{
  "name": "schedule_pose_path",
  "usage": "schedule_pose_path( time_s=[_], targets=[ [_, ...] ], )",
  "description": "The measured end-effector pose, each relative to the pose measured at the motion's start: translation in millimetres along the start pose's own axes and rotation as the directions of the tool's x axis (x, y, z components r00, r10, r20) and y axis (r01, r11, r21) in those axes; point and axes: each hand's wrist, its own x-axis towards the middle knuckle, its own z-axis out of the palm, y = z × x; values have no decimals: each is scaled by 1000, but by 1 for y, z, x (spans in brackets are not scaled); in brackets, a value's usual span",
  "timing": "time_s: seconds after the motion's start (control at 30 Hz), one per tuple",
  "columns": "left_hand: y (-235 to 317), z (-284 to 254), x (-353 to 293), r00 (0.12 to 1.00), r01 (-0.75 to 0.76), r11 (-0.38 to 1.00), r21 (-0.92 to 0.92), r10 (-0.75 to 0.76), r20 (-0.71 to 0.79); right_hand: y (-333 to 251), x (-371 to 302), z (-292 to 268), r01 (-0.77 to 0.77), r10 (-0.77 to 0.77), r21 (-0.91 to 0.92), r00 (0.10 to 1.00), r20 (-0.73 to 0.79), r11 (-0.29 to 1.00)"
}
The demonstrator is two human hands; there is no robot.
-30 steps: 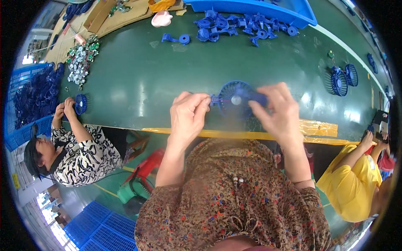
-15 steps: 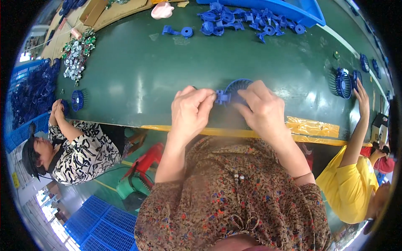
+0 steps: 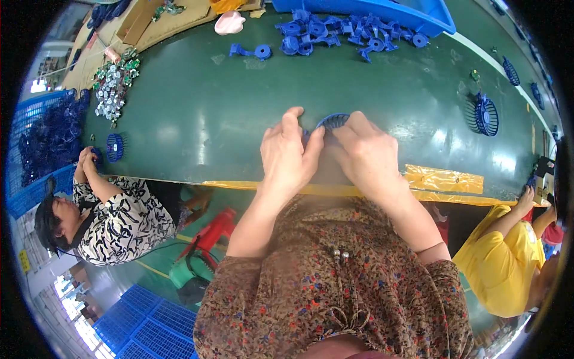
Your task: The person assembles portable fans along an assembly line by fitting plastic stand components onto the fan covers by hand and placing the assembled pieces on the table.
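Observation:
A round, slatted blue plastic fan cage (image 3: 333, 121) is held just above the green table in front of me. My right hand (image 3: 368, 152) is closed round its right side and hides much of it. My left hand (image 3: 288, 149) is at its left, thumb pressed inward and index finger raised. A bit of a small blue plastic bracket (image 3: 305, 137) shows between the left thumb and fingers; the rest is hidden. Whether bracket and cage are joined cannot be seen.
Blue brackets (image 3: 311, 30) lie heaped before a blue tray (image 3: 412, 15). A loose bracket (image 3: 251, 52), a pink dish (image 3: 230, 23) and small motors (image 3: 112, 90) lie farther left. Other cages (image 3: 486, 115) stand at the sides. Co-workers sit left (image 3: 113, 215) and right (image 3: 502, 263).
My left hand has shifted right against the cage, its index finger lifting and its thumb covering the bracket. The co-worker at right has drawn an arm back with a blue cage.

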Motion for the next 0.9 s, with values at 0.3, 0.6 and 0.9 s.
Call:
schedule_pose_path(
  time_s=[0.3,0.6,0.9],
  targets=[
    [-7,-4,5,994,66,991,-120,-54,96,13,-23,-13,53,-41,291,998,-46,955],
    [-84,-75,35,977,82,934,-348,-144,-156,87,-53,-75,-413,348,-287,903,-251,864],
    [-241,-185,17,710,507,765,398,-108,-696,-15,109,8,132,-134,199,991,-4,971]
  ],
)
